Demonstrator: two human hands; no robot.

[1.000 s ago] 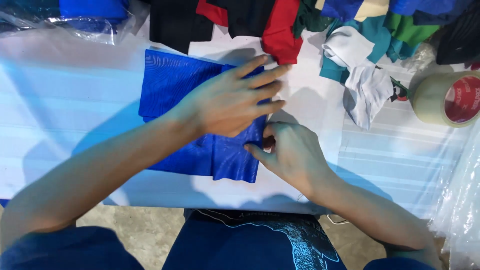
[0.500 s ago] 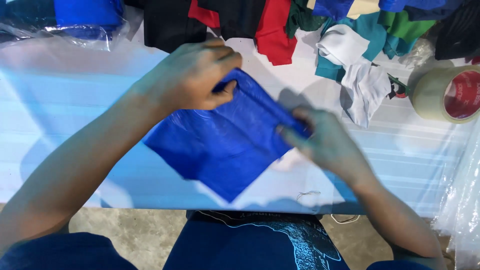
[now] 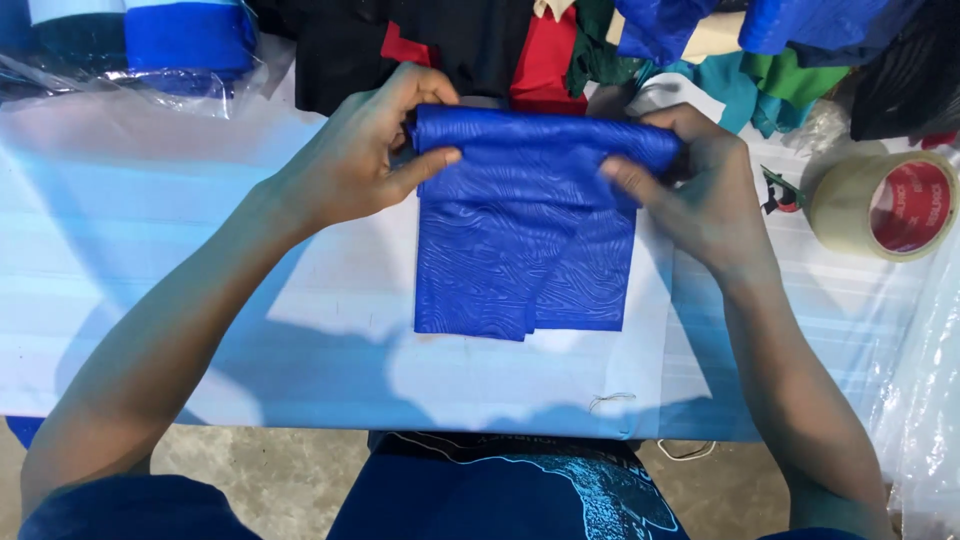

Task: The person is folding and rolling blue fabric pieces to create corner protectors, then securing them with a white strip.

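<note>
1. Blue cloth [image 3: 525, 240]: folded, with a wavy texture, lying at mid-table. Its far edge is lifted and pinched at both corners; its near edge lies flat on the white sheet [image 3: 340, 290], with layered hems showing.
2. Left hand [image 3: 360, 150]: closed on the far left corner of the cloth, thumb on top, fingers curled behind the fold.
3. Right hand [image 3: 700, 185]: closed on the far right corner, thumb laid over the fold, other fingers hidden under the fabric.
4. Table [image 3: 120, 230]: pale, striped, covered in clear film. Its near edge runs across the lower frame, with concrete floor [image 3: 260, 470] below it.
5. Open room: a broad bare stretch left of the cloth; a bare strip between the cloth's near edge and the table edge; a narrower stretch to the right, reaching to the tape.
6. Tape roll [image 3: 880, 205]: at the right, red core, well apart from the cloth, just beyond the right hand.
7. Cloth pile [image 3: 540, 50]: black, red, green, teal and blue pieces along the far edge, just behind the lifted fold and cut off by the frame's top.
8. Bagged blue stack [image 3: 185, 40]: far left, partly cut off.
9. Plastic sheeting [image 3: 925, 390]: right edge, its contents unreadable.
10. Small red-and-green object [image 3: 782, 190]: between the right hand and the tape, too small to identify.
11. Loose thread [image 3: 610, 400]: near the table's near edge.
</note>
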